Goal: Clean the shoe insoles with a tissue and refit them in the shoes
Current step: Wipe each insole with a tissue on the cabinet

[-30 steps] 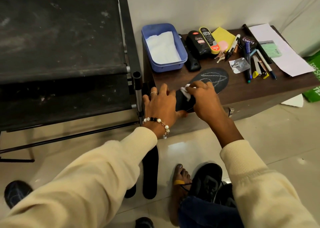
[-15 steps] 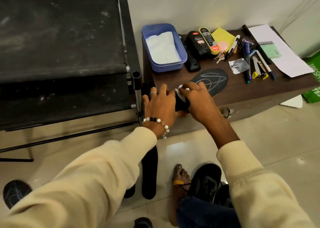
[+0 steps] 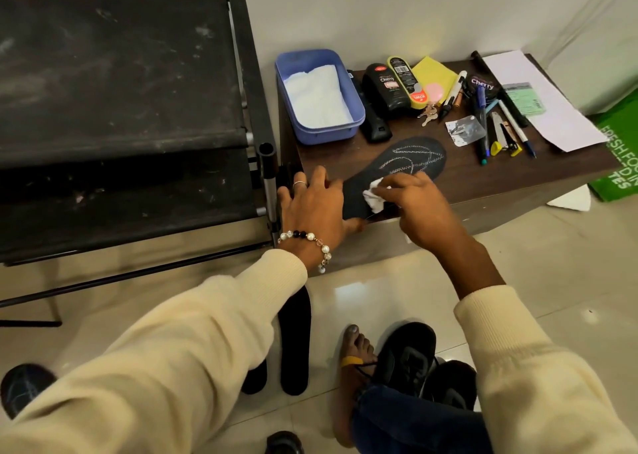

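Fingers [image 3: 397, 186] of my right hand [image 3: 419, 208] pinch a white tissue [image 3: 374, 198] against the insole [image 3: 397, 174]; left hand [image 3: 316, 208] lies flat, fingers straight, pressing the insole's heel end at the bench [image 3: 483, 184] front edge. Insole is black, light stitched loop pattern on the toe half, lying diagonally, heel hanging just over the edge. Count: one insole on the bench, two more black insoles [image 3: 293, 346] on the floor, partly behind my left sleeve. Two black shoes [image 3: 407, 353] by my foot; another dark shoe [image 3: 20, 384] far left. One blue tub [image 3: 355, 108] holding white tissues. Readable: "Cherry" on the black bottle [image 3: 383, 87] and on a dark tin [image 3: 481, 82], "KIWI" on the yellow-edged applicator [image 3: 407, 80], "FRESH FOO" on the green bag [image 3: 618, 156]. Several pens; count unclear.
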A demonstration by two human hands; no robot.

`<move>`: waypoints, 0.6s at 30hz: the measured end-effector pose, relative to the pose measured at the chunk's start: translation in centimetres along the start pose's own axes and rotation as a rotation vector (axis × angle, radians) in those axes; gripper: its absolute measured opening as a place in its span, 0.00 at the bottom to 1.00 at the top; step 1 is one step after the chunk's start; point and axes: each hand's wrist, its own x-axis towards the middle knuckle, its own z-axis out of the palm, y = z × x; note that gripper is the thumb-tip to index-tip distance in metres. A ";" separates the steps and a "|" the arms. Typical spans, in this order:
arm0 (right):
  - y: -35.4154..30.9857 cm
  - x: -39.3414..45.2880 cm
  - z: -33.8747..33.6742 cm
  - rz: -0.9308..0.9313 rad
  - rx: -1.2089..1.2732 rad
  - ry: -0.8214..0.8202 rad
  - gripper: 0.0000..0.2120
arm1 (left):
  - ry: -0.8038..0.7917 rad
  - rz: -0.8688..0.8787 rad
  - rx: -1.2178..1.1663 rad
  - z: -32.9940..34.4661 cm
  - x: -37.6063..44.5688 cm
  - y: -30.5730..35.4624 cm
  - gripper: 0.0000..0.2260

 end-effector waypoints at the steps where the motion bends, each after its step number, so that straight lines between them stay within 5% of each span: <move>1: 0.8 -0.3 0.2 0.062 -0.002 0.018 0.29 | -0.006 0.002 0.007 0.0 0.0 0.0 0.30; 5: 0.3 -0.8 0.3 0.168 0.001 0.039 0.27 | -0.001 0.001 0.028 0.0 0.0 0.2 0.30; 11: -0.7 -0.6 0.2 -0.074 0.025 -0.010 0.30 | 0.008 -0.012 0.042 0.0 -0.1 0.3 0.31; 18: 1.0 -0.7 0.3 0.140 0.004 0.026 0.25 | -0.016 -0.034 0.076 -0.3 -0.1 0.5 0.31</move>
